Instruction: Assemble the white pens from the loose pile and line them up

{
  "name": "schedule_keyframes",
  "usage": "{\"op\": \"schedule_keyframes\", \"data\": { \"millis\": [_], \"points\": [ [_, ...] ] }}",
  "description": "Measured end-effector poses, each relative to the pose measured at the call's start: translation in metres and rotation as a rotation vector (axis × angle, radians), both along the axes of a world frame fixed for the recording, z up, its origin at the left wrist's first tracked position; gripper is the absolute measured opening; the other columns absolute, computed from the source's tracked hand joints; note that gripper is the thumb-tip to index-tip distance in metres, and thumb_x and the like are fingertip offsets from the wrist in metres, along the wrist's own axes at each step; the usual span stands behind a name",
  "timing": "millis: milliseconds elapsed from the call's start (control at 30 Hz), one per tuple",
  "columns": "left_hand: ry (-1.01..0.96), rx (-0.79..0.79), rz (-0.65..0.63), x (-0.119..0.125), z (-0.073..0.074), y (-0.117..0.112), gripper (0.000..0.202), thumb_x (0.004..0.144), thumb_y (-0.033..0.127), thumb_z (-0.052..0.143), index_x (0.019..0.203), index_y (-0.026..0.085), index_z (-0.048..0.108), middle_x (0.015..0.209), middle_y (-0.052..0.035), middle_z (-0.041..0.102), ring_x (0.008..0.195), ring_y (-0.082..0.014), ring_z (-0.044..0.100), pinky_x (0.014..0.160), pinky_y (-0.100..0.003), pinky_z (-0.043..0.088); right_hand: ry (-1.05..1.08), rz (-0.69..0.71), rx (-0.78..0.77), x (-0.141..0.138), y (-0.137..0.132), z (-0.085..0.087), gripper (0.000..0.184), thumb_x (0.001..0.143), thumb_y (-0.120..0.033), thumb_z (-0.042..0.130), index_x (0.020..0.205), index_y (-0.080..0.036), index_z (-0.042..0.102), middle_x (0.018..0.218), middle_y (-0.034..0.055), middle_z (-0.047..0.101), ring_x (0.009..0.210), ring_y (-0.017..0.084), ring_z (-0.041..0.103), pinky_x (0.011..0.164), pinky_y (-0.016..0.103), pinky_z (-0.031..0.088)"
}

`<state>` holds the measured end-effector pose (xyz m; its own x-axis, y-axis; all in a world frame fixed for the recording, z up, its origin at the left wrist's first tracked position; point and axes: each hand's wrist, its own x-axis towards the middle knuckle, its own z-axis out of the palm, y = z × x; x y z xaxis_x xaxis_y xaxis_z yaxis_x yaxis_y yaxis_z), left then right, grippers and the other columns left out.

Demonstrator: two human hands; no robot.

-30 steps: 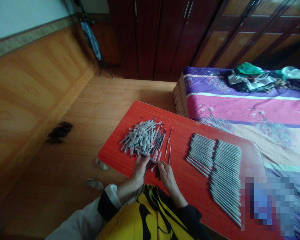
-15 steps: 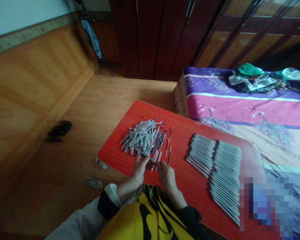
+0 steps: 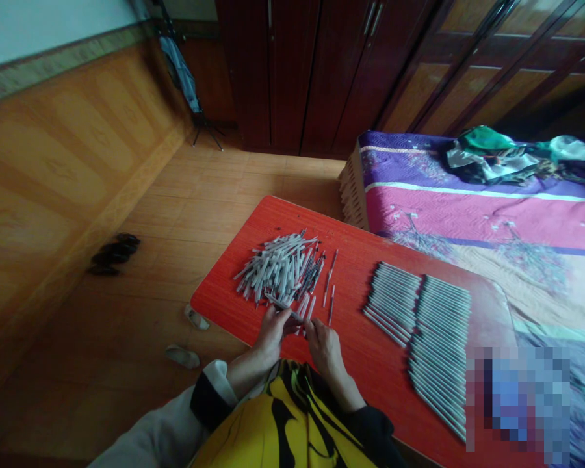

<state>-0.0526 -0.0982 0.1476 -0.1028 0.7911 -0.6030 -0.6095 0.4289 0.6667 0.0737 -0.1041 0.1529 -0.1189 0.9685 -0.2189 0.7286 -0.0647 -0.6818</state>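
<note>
- The left hand (image 3: 272,335) and the right hand (image 3: 325,351) are held close together at the near edge of a red table (image 3: 273,218), with a small gap left between them.
- A slim white pen (image 3: 283,306) is clamped by the left hand, and its far end slants out toward 3 o'clock.
- The right fingertips (image 3: 307,327) are brought up to the tip of that pen; whether it is touched there cannot be told.
- A loose heap of pens (image 3: 277,270) is placed at 12 o'clock from the hands, just beyond the left hand, with white barrels and dark-tipped pieces mixed together.
- A few thin refills (image 3: 330,292) are scattered at 1 o'clock from the hands, just beside the heap.
- Two neat blocks of aligned white pens (image 3: 439,348) are laid out at 3 o'clock from the hands, well apart from them.
- A quilted purple and pink bed (image 3: 468,218) is seen at 2 o'clock beyond the table, and a dark wooden wardrobe (image 3: 322,78) stands at 12 o'clock.
- A pair of pale slippers (image 3: 182,357) is left on the floor at 9 o'clock.
</note>
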Motion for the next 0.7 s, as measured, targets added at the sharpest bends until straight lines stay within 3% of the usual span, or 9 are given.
{"op": "schedule_keyframes", "data": {
  "millis": [133, 333, 533, 700],
  "points": [
    [-0.001, -0.003, 0.007, -0.0003, -0.0008, 0.0007, 0.032, 0.064, 0.031, 0.070, 0.085, 0.016, 0.052, 0.066, -0.0004, 0.063, 0.057, -0.0150, 0.063, 0.053, -0.026, 0.049, 0.003, -0.028, 0.003, 0.0007, 0.0002, 0.0018, 0.024, 0.085, -0.037, 0.045, 0.083, -0.017, 0.059, 0.066, 0.0036, 0.064, 0.056, 0.014, 0.058, 0.051, 0.020, 0.034],
    [-0.015, -0.004, -0.014, 0.0005, 0.0018, 0.0005, 0.030, 0.063, 0.031, 0.070, 0.081, 0.016, 0.051, 0.065, -0.0007, 0.063, 0.056, -0.0146, 0.062, 0.054, -0.026, 0.049, -0.017, -0.016, 0.031, -0.0001, -0.0025, -0.0029, 0.040, 0.090, -0.037, 0.031, 0.066, -0.017, 0.056, 0.057, 0.0052, 0.060, 0.051, 0.013, 0.055, 0.049, 0.021, 0.032],
    [-0.004, -0.003, -0.006, -0.0004, 0.0010, 0.0021, 0.033, 0.063, 0.034, 0.071, 0.083, 0.015, 0.054, 0.065, -0.0013, 0.063, 0.056, -0.0149, 0.062, 0.053, -0.026, 0.048, 0.013, -0.063, 0.014, 0.0001, -0.0015, 0.0001, 0.024, 0.082, -0.037, 0.047, 0.084, -0.018, 0.060, 0.068, 0.0031, 0.065, 0.058, 0.014, 0.059, 0.053, 0.020, 0.036],
    [-0.007, 0.008, -0.011, 0.0002, 0.0014, 0.0006, 0.033, 0.063, 0.033, 0.071, 0.084, 0.015, 0.054, 0.065, -0.0010, 0.063, 0.057, -0.0146, 0.062, 0.052, -0.024, 0.047, -0.052, -0.013, 0.069, -0.0001, -0.0021, -0.0034, 0.030, 0.087, -0.035, 0.038, 0.073, -0.018, 0.058, 0.066, 0.0051, 0.064, 0.058, 0.015, 0.058, 0.053, 0.021, 0.035]
  ]
}}
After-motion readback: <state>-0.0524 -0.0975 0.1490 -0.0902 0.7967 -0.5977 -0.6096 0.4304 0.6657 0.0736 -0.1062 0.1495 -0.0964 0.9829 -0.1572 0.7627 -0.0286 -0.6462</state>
